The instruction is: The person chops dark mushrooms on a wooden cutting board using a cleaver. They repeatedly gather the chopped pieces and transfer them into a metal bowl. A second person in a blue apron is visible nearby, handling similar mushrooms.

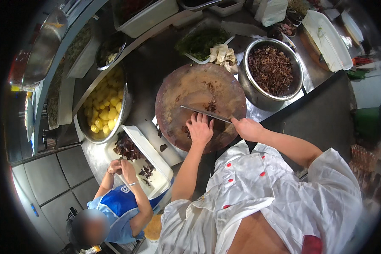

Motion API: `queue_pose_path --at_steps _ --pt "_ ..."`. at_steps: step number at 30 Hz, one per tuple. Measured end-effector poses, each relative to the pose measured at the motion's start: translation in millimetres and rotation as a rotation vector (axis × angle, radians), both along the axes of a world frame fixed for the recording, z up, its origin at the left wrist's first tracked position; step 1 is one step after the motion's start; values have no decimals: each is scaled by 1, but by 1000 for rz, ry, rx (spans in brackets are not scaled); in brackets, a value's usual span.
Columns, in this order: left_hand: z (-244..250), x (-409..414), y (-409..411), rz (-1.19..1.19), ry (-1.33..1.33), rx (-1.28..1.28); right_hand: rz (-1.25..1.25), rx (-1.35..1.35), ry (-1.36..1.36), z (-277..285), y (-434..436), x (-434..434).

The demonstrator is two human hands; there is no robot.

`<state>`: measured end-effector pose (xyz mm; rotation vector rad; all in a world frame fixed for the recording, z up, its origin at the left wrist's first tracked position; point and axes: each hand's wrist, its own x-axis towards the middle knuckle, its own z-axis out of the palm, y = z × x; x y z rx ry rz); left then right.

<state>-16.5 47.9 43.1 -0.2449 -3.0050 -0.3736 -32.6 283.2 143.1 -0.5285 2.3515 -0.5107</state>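
A round wooden chopping block (174, 82) lies before me. My right hand (249, 128) grips the handle of a cleaver (206, 113), whose blade is seen nearly edge-on across the block. My left hand (200, 129) is bent over dark wood ear fungus (186, 131), with its fingertips against the near side of the blade. Part of the fungus is hidden under the palm. Beyond the blade, thin dark shreds (211, 103) lie on the wood. To the block's upper right stands a steel pot (258, 92) full of similar shreds (270, 70).
At left, a co-worker's hands (123, 168) hold something small over a white tub (160, 177) with wood ear pieces (127, 147). A steel basin (126, 104) of peeled potatoes (104, 112) stands behind it. Behind the block are a basket of greens (200, 43) and a crumpled pale cloth (223, 55).
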Motion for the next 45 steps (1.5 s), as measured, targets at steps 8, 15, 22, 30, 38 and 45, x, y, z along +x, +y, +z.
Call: queue_pose_path --at_steps 8,15,22,30,38,45 --pt "-7 2 0 15 25 -21 -7 -53 17 -19 2 6" --pt "-5 4 -2 0 26 26 -53 -55 -102 15 -2 0" --pt "-8 6 -14 -42 91 180 -70 -82 -67 -11 -1 -4" --pt "-29 12 -11 197 204 815 16 -226 -38 -26 13 -6" --pt "-36 6 -10 74 243 409 23 -123 -55 -14 7 -10" --pt "-20 7 -5 168 185 177 85 -33 40 20 5 1"
